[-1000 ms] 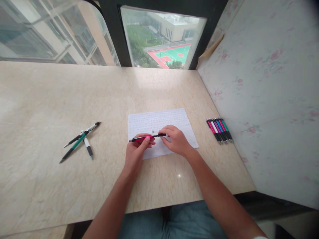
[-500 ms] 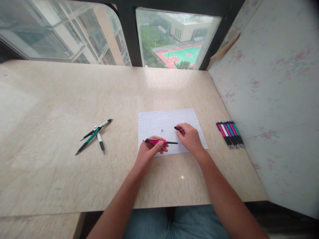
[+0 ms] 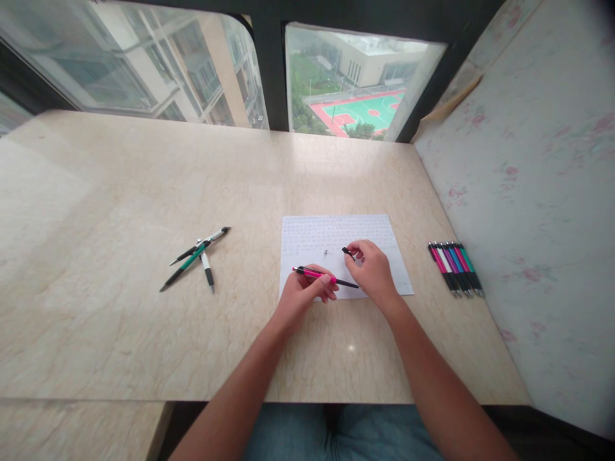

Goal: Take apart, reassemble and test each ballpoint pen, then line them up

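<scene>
My left hand (image 3: 307,291) is closed around a pink ballpoint pen (image 3: 314,274) above the lower part of a handwritten sheet of paper (image 3: 302,234). From the pen's right end a thin dark refill (image 3: 346,283) sticks out, bare. My right hand (image 3: 372,269), over the right half of the sheet, pinches a short black piece (image 3: 348,251) that looks like the pen's grip section; the fingers partly hide it. Between the hands, on the paper, lies a tiny metallic piece (image 3: 325,252), perhaps the pen tip. The two hands are apart.
Several pens (image 3: 454,266) in pink, white, purple, blue and green lie in a row by the papered wall (image 3: 542,224). Left of the paper, crossed pens (image 3: 195,256) rest on the marble-patterned surface (image 3: 120,333). Windows (image 3: 355,83) border the far edge.
The whole view has shifted, so things sit further right in the picture. The refill end of the pink pen now tilts lower. Both hands keep hold of the same pieces.
</scene>
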### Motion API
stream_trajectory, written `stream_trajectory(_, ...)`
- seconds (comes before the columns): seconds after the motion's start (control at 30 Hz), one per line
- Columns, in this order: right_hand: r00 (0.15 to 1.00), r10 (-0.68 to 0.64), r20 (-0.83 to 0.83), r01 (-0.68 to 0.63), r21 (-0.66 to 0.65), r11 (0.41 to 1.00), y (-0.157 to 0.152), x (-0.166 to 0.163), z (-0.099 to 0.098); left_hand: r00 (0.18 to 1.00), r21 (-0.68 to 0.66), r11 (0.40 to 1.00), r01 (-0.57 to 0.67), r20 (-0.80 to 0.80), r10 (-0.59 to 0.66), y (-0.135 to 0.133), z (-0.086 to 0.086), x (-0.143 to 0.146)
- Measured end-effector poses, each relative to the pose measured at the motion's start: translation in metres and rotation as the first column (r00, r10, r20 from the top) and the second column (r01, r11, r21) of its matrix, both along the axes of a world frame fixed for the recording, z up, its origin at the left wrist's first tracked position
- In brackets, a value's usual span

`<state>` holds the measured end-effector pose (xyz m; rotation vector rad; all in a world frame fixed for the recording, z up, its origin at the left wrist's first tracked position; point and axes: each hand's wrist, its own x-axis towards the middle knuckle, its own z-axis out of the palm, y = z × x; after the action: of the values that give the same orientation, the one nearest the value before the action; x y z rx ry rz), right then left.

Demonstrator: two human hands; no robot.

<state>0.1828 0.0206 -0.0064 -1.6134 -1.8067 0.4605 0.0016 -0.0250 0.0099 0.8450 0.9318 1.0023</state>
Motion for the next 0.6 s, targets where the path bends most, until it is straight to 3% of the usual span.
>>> stream_trajectory(0.27, 0.993, 0.111, 0.051, -0.104, -0.123, 0.987, 0.013, -0.020, 0.005, 0.993, -0.011, 1.000, -0.009, 0.119, 0.010, -0.002, 0.004, -0.003)
stream_trajectory(0.5, 0.993, 0.088, 0.084, -0.075, -0.143, 0.987, 0.020, -0.024, 0.005, 0.993, -0.016, 1.000, -0.018, 0.115, 0.020, -0.001, 0.004, -0.003)
stream_trajectory(0.6, 0.998, 0.054, 0.014, -0.053, -0.110, 0.993, 0.017, -0.018, 0.009, 0.994, -0.031, 0.999, -0.032, 0.099, 0.035, -0.001, 0.005, -0.002)
